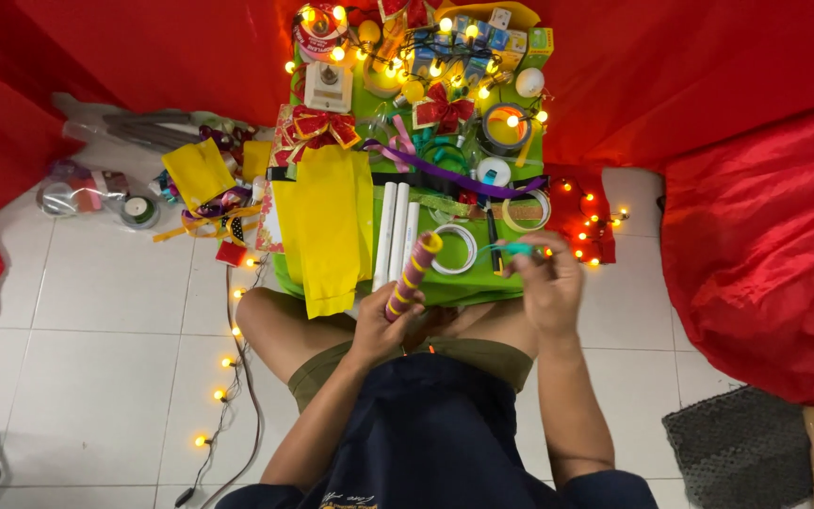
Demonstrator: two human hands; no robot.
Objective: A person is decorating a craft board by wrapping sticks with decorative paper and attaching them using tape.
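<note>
The left hand (381, 325) is wrapped around a pink tube with yellow spiral stripes (413, 274), tilted over the near edge of the green tabletop (468, 283). The right hand (548, 283) pinches a small teal tool (512, 249) beside a white tape roll (453, 249).

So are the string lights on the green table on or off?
On. The string lights glow yellow across the green table, and more bulbs shine along the floor cable.
</note>
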